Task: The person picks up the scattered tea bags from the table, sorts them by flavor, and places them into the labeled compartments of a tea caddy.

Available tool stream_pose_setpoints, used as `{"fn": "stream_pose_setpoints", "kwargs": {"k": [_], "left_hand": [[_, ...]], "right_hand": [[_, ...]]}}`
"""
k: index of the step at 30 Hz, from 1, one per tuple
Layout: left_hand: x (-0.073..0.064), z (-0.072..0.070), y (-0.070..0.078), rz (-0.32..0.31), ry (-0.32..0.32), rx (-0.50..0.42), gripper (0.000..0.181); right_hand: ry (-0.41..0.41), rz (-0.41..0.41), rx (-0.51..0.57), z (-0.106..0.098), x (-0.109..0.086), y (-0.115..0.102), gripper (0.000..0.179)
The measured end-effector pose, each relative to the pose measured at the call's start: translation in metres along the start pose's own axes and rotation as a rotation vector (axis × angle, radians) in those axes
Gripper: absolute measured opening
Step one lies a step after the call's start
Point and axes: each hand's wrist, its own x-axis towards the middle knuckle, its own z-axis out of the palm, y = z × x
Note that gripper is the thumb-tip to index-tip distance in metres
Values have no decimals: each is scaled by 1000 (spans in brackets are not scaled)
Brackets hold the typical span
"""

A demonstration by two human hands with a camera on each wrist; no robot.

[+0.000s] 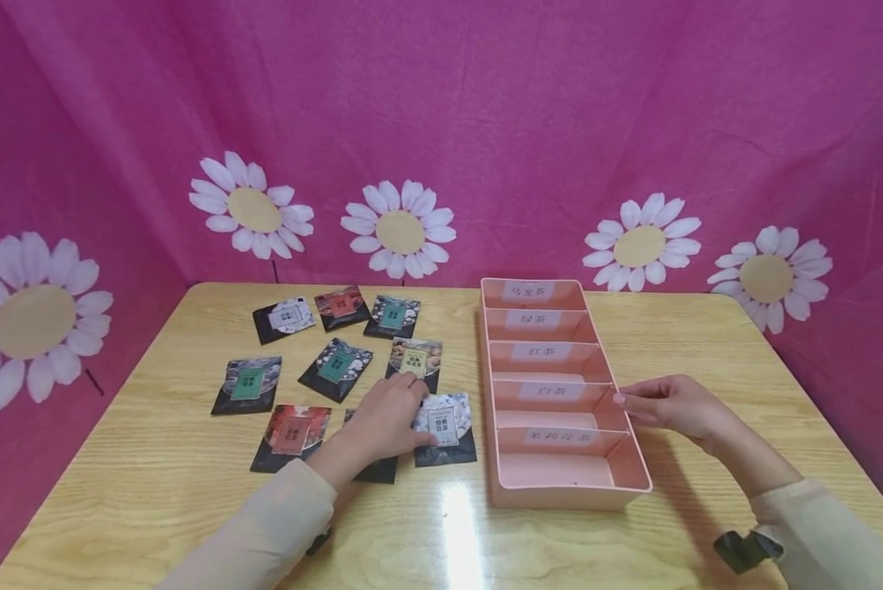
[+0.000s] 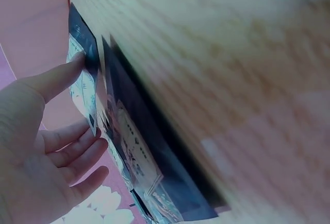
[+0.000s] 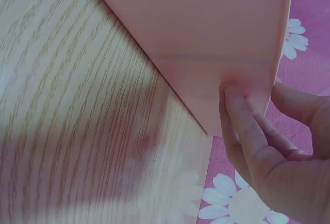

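Beside the box, my left hand [image 1: 386, 419] pinches a white-labelled tea sachet [image 1: 445, 428], thumb on its lower left and fingertips at its upper edge. In the left wrist view, that sachet [image 2: 82, 77] shows between the thumb and the fingers. Under the hand, another dark sachet [image 1: 375, 469] is mostly hidden, and a yellow-labelled sachet [image 1: 415, 362] lies just beyond the fingers. My right hand [image 1: 681, 412] grips the right wall of a pink divided box [image 1: 570, 497]. Its thumb hooks over the rim and its fingers press the outer wall [image 3: 206, 23].
Several more sachets lie spread at the left, among them red-labelled [image 1: 290, 438], green-labelled [image 1: 246, 385] and white-labelled [image 1: 285, 318] ones. Labelled dividers [image 1: 552, 393] split the box into several compartments. A pink curtain [image 1: 486, 123] with daisies backs the wooden table [image 1: 154, 508].
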Motion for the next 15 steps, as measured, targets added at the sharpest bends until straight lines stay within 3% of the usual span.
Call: {"fn": "stream_pose_setpoints", "kwargs": {"k": [6, 15], "left_hand": [[1, 0, 1, -40, -20, -65, 65], [5, -6, -1, -110, -25, -304, 50]], "right_hand": [[-4, 10, -12, 0, 0, 2, 58], [-2, -1, -11, -1, 1, 0, 56]]}}
